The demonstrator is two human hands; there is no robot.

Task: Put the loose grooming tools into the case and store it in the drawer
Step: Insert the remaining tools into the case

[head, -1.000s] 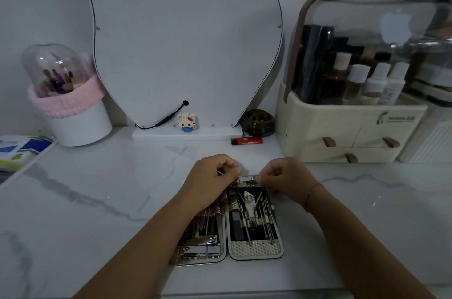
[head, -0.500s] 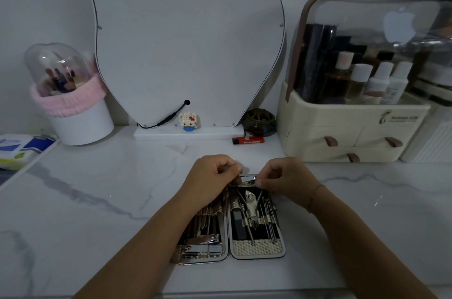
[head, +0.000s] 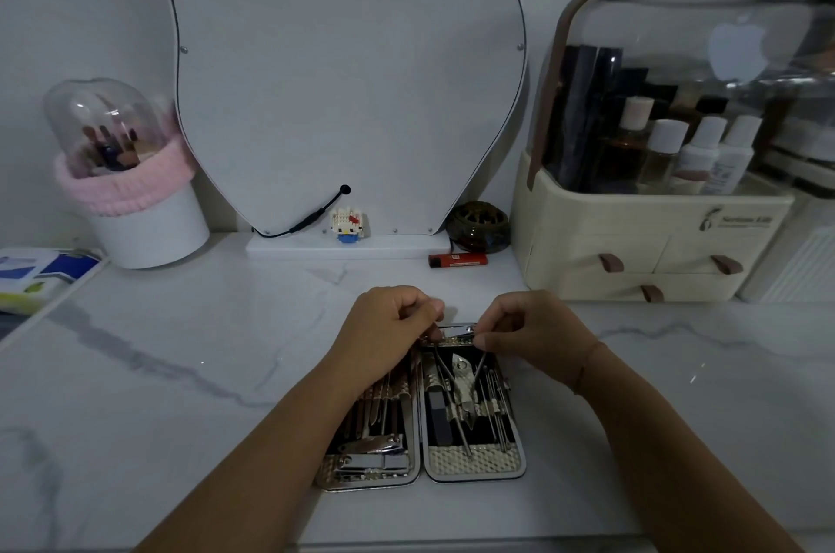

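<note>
At lower centre, the left hand (head: 388,326) and right hand (head: 535,333) curl their fingertips to pinch a small silver clipper (head: 457,330) at the top edge of the open case (head: 474,462), right half. Both hands have barely shifted in the last second, so seating this tool looks unfinished. Toward the right of frame the organizer's drawers (head: 583,252) are shut; a lighter (head: 458,259) lies well clear.

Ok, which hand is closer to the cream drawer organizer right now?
Right. The right hand pinches a metal tool at the case's far end, just front-left of the organizer; the left hand pinches the same tool from farther left.
</note>
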